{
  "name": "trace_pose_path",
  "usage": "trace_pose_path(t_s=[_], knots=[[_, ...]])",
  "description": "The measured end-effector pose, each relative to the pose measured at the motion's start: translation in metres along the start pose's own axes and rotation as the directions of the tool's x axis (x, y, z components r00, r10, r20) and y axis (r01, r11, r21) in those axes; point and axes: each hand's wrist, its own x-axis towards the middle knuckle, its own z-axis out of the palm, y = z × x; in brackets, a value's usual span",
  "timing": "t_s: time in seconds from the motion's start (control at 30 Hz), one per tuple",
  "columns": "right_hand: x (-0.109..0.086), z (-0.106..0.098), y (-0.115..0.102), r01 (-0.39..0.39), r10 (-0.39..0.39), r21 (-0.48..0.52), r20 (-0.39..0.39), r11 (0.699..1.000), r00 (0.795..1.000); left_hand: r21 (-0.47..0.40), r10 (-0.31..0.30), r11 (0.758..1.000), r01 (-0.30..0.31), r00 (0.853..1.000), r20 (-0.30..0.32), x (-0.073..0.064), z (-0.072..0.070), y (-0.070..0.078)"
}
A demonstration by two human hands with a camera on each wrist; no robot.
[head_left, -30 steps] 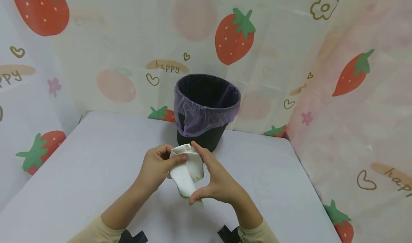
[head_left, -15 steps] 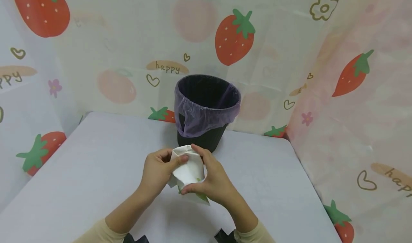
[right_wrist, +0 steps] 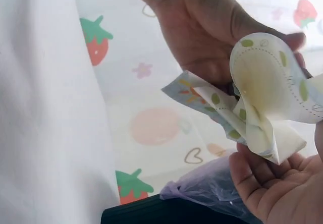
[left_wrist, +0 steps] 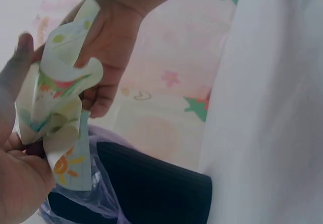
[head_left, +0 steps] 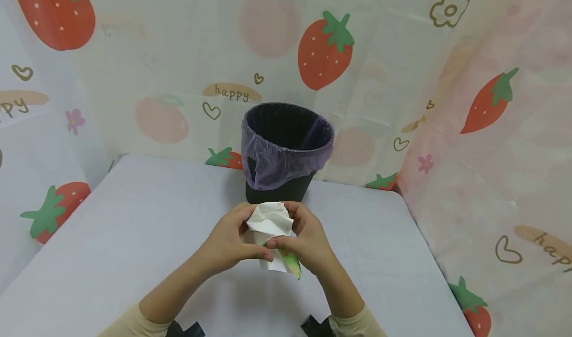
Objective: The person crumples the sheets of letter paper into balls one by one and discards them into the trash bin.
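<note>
A piece of white paper [head_left: 270, 218], folded and curled, is between my two hands in the head view. Printed leaves and colourful drawings show on the curled paper [left_wrist: 60, 77] in the left wrist view. My left hand [head_left: 230, 240] grips its left side, thumb in front and fingers behind. From the right, my right hand [head_left: 310, 240] holds it with the thumb across the front, beside a green-printed corner that hangs down. A loop of the paper [right_wrist: 262, 77] stands out between the hands in the right wrist view.
Just beyond the hands stands a black trash bin [head_left: 281, 193] with a purple liner [head_left: 286, 168] over its rim. A white-covered table [head_left: 178, 203] lies under the hands. Strawberry-print sheets [head_left: 187, 44] hang at the back and sides.
The paper has been folded and turned further, and a green-printed corner now points down right. The left hand has moved right, and its thumb has slid lower. My right thumb has moved up.
</note>
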Motion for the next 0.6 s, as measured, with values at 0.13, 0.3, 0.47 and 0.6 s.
trace_pose_path(t_s=[0.13, 0.3, 0.47, 0.6], knots=[[0.000, 0.003, 0.004, -0.051, 0.054, 0.072, -0.036, 0.996, 0.998, 0.035, -0.003, 0.999, 0.004, 1.000, -0.018, -0.001, 0.003, 0.001], [0.001, 0.012, 0.009, -0.126, 0.140, 0.142, -0.091, 0.982, 0.986, 0.049, -0.008, 0.999, 0.011, 0.999, -0.051, -0.003, 0.006, 0.000], [0.002, 0.013, 0.012, -0.095, 0.107, 0.115, -0.102, 0.989, 0.989, 0.010, -0.025, 1.000, 0.025, 0.998, -0.051, -0.001, 0.002, -0.003], [0.003, -0.002, 0.014, 0.055, -0.067, 0.103, 0.120, 0.993, 0.991, -0.119, -0.112, 0.987, 0.109, 0.994, -0.018, 0.002, -0.007, -0.003]])
